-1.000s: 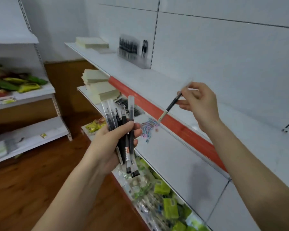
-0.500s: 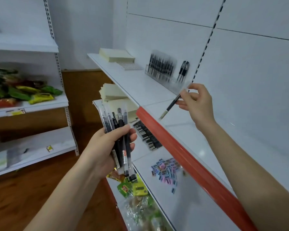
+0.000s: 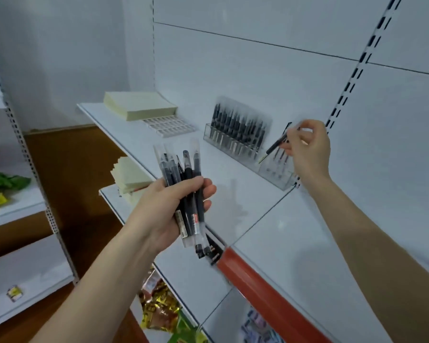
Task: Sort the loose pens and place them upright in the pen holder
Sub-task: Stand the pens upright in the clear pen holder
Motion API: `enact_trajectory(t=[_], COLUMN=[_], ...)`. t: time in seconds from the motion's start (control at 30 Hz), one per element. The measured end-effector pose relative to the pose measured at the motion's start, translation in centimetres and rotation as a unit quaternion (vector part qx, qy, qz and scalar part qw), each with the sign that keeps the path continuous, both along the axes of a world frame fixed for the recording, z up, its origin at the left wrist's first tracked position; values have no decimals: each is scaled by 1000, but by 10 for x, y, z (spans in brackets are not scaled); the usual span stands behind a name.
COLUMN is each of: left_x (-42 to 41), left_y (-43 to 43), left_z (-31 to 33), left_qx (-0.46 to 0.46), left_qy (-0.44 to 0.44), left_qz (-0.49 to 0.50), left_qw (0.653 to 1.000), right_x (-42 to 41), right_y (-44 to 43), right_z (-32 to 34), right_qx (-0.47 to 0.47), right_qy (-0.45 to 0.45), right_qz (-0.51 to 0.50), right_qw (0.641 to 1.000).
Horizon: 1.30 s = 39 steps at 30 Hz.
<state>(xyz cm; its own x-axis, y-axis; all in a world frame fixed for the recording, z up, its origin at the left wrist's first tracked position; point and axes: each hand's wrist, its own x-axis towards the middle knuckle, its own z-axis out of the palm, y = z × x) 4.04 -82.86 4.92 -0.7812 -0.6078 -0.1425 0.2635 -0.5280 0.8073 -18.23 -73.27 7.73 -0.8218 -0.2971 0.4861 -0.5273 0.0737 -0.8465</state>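
Pen holder (image 3: pixel 234 142), a long clear slotted rack, stands at the back of the upper white shelf (image 3: pixel 233 201), against the wall panel. A second ago it sat far off at the top of the view. It now lies centre-right and close, so the person has closed on the shelf.

The rack's left part is packed with upright black pens. Its right section holds only a few, partly hidden behind the right hand.

Left hand (image 3: pixel 164 211) grips a bundle of pens (image 3: pixel 183 181) in a closed fist, fingers wrapped round the barrels, in front of the shelf and well apart from the rack. That grip and the bundle show no change across the three pictures.

Right hand (image 3: pixel 307 149) was over the red shelf-edge strip (image 3: pixel 265 290) a second ago. It is now over the right section of the rack, thumb and fingertips pinching a single black pen (image 3: pixel 274 147) near its upper end.

This pen is tilted, with its tip down and to the left, just above the rack. Whether the tip already touches a slot cannot be told.

Judgement: the carry is finished and insertion is in hand. The pen needs bringing upright before it goes into a free slot. The bundle remains to be sorted, so the task is far from complete.
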Motion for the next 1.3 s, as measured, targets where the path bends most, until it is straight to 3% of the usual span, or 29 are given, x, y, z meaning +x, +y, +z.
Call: enact_trajectory(t=[0.17, 0.43, 0.6, 0.93, 1.13, 1.2, 1.3], left_x=[-31, -82, -111, -153, -166, -172, -180], left_y=[-80, -152, -165, -168, -170, -169, -164], left_z=[3, 4, -4, -7, -9, -9, -8], left_qx=[-4, 0, -1, -21, -45, -54, -65], left_qy=[-8, -14, -15, -1, 14, 18, 25], left_qz=[-62, -172, -229, -250, -278, -289, -313], left_qw=[998, 985, 973, 968, 960, 956, 947], right_x=[-26, -46, -61, -83, -73, -57, -31], right_y=[-40, -81, -88, -101, -94, -90, -89], right_z=[5, 2, -1, -14, -11, -8, -2], right_qx=[-31, 19, 86, 227, 182, 118, 5], right_qy=[45, 64, 54, 5, -3, 17, -57], right_qz=[-113, -196, -204, -193, -215, -231, -168], right_qw=[992, 978, 974, 954, 959, 966, 984])
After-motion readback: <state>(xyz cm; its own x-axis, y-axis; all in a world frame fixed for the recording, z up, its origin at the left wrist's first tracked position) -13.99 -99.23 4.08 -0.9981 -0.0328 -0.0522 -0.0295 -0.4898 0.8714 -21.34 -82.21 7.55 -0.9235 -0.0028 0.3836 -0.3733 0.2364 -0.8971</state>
